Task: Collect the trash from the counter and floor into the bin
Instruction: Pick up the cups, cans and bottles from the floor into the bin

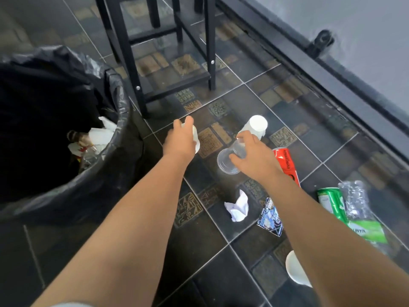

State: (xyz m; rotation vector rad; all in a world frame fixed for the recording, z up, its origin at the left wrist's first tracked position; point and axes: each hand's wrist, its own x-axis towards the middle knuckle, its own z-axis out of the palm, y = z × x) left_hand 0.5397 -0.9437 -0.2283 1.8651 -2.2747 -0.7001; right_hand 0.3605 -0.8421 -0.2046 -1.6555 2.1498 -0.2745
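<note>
A bin with a black liner (124, 100) stands at the left, with paper and wrappers inside. My left hand (180, 139) grips a white cup (195, 138) just right of the bin. My right hand (254, 155) grips a clear plastic cup (228, 161), its mouth towards me. Behind it a white paper cup (256, 125) sits on the floor. Other litter lies on the tiles: a red packet (285, 159), crumpled white paper (238, 207), a blue wrapper (271, 217), a green packet (329, 200), a crushed clear bottle (356, 200) and a white dish (294, 269).
A black metal stool frame (137, 69) stands on the dark patterned tiles behind the hands. A dark skirting rail (309, 65) and grey wall run along the right side.
</note>
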